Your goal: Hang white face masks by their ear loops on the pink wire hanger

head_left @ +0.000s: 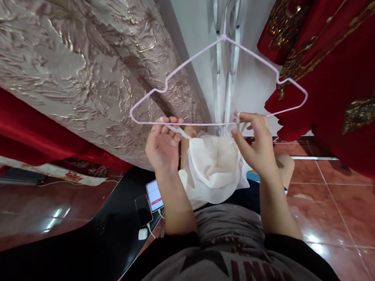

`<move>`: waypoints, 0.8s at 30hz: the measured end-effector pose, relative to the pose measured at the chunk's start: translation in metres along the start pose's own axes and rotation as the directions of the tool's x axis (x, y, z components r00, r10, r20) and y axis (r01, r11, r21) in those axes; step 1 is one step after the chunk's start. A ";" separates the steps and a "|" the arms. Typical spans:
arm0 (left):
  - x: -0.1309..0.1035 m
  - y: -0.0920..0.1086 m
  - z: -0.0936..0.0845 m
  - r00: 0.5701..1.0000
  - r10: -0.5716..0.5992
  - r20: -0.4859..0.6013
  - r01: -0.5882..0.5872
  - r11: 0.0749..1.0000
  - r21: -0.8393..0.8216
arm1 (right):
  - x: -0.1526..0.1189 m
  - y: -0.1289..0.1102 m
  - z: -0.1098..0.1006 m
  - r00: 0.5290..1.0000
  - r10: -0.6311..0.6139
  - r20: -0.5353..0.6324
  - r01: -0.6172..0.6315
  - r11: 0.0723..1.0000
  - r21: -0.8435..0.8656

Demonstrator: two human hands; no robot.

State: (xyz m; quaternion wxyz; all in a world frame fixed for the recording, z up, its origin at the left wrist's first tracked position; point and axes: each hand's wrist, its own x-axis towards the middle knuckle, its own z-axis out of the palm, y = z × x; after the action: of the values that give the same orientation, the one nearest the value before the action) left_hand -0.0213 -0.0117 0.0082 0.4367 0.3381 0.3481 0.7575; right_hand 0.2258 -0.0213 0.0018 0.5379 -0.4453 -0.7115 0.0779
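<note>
A white garment (214,169) is being strung onto a pink hanger (219,80), its straps apparently pinched by left hand (162,145) and right hand (256,144), looping over the bar to follow.

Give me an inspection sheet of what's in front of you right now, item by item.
Surface: glossy red tiled floor; black tabletop.
Job's things: pale pink wire hanger; white cloth garment with straps hangs below its bar.
Clutter: lit phone on the tabletop.
Hands: left hand and right hand each pinch a strap at the bar.
Cables: white charger lead by the phone.
Surroundings: embossed beige fabric; red gold-embroidered cloth.
</note>
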 end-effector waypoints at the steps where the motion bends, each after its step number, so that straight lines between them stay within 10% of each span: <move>1: 0.002 0.001 -0.007 0.998 0.034 -0.047 -0.034 0.999 -0.005 | -0.001 0.001 0.000 1.000 0.000 -0.023 0.000 1.000 0.002; 10: 0.023 0.006 -0.042 0.802 0.510 -0.311 -0.448 0.858 0.253 | -0.007 0.001 0.000 0.991 0.015 -0.134 -0.012 0.999 0.030; 24: 0.044 0.063 -0.009 0.853 0.453 0.260 -0.519 0.791 0.324 | -0.014 0.004 0.007 0.991 -0.084 -0.106 0.095 0.990 0.109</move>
State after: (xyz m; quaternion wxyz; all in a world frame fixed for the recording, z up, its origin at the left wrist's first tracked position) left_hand -0.0729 0.0014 0.0644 0.1797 0.5577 0.3515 0.7301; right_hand 0.2224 -0.0266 -0.0131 0.6006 -0.3851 -0.6970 0.0715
